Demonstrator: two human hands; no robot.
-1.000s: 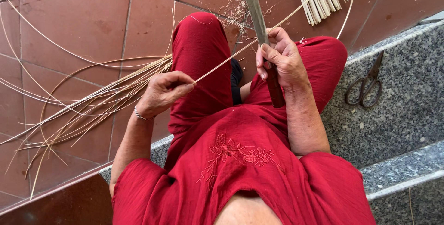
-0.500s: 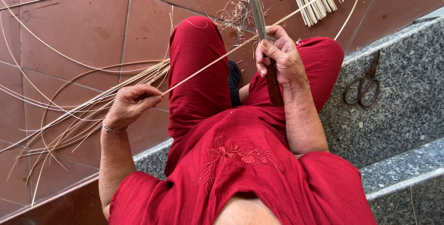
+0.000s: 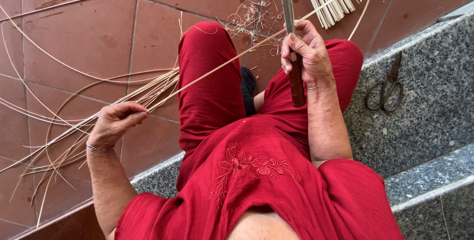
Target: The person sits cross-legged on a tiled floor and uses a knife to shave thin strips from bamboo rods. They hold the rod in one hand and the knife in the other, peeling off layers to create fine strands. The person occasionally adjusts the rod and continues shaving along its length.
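I see the left hand (image 3: 116, 121) pinching a strip (image 3: 217, 67) that slants far-right to the right hand (image 3: 303, 55), fist clamped on a knife (image 3: 295, 67).

My left hand (image 3: 117, 123) sits out to the left, forearm angled up, fingers pinched closed. My right hand (image 3: 305, 55) is raised farther off, fist curled tight, forearm upright.

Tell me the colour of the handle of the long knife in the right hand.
Dark reddish-brown handle, gripped by the right hand; seen best in the head view.
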